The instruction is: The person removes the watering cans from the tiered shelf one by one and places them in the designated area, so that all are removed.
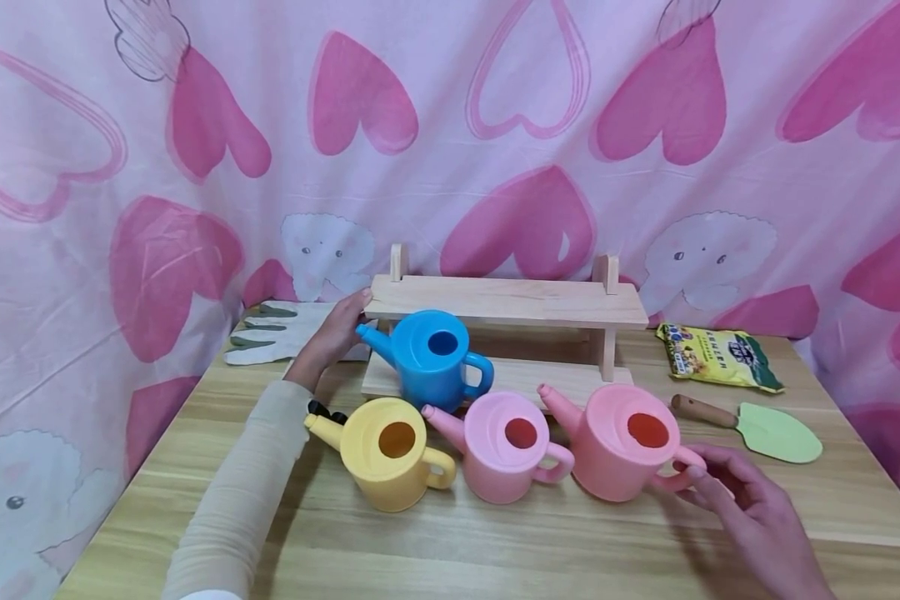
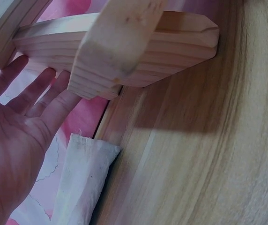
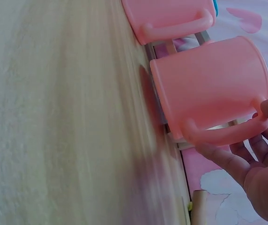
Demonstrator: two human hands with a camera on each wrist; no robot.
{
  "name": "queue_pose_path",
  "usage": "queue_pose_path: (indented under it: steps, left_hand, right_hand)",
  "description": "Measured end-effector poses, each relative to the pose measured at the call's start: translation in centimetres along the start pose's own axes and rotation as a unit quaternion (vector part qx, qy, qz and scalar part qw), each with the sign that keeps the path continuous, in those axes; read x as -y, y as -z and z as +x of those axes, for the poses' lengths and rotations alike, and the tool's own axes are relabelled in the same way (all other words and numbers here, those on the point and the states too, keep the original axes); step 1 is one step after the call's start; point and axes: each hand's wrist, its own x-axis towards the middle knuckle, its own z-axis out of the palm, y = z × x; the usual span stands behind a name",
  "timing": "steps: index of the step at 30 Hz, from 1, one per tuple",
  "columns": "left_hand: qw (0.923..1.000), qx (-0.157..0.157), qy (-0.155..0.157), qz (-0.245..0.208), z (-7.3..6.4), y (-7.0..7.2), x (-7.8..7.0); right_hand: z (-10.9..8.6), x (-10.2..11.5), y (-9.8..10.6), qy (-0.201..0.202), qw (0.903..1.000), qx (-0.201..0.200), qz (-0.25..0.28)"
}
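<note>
My right hand (image 1: 753,504) pinches the handle of a coral-pink watering can (image 1: 607,462) between thumb and fingers; in the right wrist view the can (image 3: 209,89) tilts with the camera. Left of it stand a lighter pink watering can (image 1: 495,467) and a yellow watering can (image 1: 386,479), spouts pointing left. A blue watering can (image 1: 429,375) is behind them, in front of a two-tier wooden shelf (image 1: 510,302). At the shelf's left end, my left hand (image 1: 341,333) touches the upper board; the left wrist view shows that hand's fingers (image 2: 54,110) spread and nearly straight against the wood.
A pale glove (image 1: 300,329) with green marks lies behind my left arm. To the right are a yellow-green packet (image 1: 720,358) and a trowel (image 1: 780,433) with a wooden handle. A pink heart-patterned curtain (image 1: 435,192) hangs behind the wooden table (image 1: 457,558).
</note>
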Motion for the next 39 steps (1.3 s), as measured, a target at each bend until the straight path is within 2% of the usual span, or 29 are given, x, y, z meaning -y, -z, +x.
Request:
queue_pose_path:
  steps: [6, 20, 31, 39]
  left_hand:
    - [1.0, 0.004, -0.007, -0.003, -0.01, -0.04, 0.06]
    - [1.0, -0.001, 0.004, 0.006, -0.01, -0.05, 0.02]
    - [1.0, -0.003, 0.004, 0.005, -0.02, -0.09, -0.01]
    - [0.9999, -0.008, 0.007, 0.011, 0.02, -0.13, -0.02]
  right_hand:
    - [-0.08, -0.02, -0.53, -0.01, 0.9999, 0.009, -0.003]
    - [0.08, 0.2, -0.92, -0.045, 0.9986, 0.023, -0.018]
    - [0.02, -0.08, -0.85, -0.009, 0.9996, 0.018, -0.019]
    - [0.13, -0.15, -0.6, -0.018, 0.9992, 0.033, -0.008]
